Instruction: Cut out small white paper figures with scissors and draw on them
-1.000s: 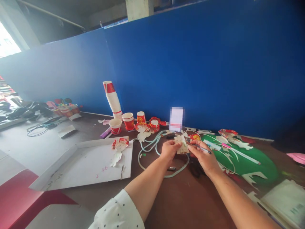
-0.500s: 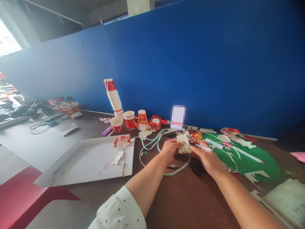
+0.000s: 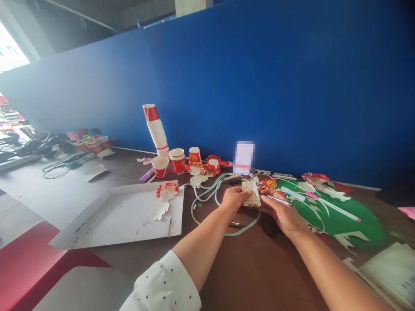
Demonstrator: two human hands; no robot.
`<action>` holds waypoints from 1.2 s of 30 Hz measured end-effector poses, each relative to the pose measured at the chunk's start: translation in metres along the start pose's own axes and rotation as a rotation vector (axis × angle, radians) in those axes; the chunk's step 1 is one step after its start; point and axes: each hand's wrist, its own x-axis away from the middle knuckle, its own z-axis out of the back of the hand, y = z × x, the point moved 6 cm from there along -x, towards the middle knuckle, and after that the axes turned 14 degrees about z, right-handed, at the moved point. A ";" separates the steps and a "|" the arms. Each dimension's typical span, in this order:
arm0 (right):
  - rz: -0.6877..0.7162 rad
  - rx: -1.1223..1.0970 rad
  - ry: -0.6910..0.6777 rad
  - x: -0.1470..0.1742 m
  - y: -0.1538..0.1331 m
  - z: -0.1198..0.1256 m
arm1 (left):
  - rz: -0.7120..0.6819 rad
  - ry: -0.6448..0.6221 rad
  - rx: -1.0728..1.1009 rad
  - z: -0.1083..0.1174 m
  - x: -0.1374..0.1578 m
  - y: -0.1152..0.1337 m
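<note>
A small cream piece of paper with faint lines on it is pinched in my left hand, thumb on top. My right hand grips a silver pen, close to the paper's right edge. Both hands are above the brown table. Beneath and behind them curls a pale blue cable. Left of the hands, a paper-cut doll with a red fringed top lies on a white box lid. A similar doll lies farther back.
Red-and-white paper cups stand behind the lid, beside a tall leaning cup stack. A green round sheet at right bears a pink marker and paper scraps. A blue partition rises behind the table.
My right hand has drawn slightly away from the paper, pen still in its fingers. My left hand keeps hold of the paper. The view has shifted slightly.
</note>
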 end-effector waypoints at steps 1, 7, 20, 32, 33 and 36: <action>0.001 0.019 0.006 0.000 0.000 0.001 | -0.007 0.010 -0.018 0.000 0.000 0.000; 0.035 0.110 0.019 -0.001 0.002 0.002 | -0.028 0.022 -0.145 -0.003 0.001 0.000; 0.124 0.334 0.086 0.000 -0.016 0.001 | 0.079 -0.135 -0.071 -0.006 0.004 -0.001; 0.053 0.196 0.119 0.001 -0.014 0.003 | 0.129 -0.198 -0.056 -0.005 0.006 0.002; 0.058 0.222 0.119 0.000 -0.014 0.003 | 0.125 -0.198 -0.065 -0.005 0.006 0.002; 0.070 0.261 0.101 -0.001 -0.013 0.004 | 0.124 -0.171 -0.088 -0.004 0.006 0.002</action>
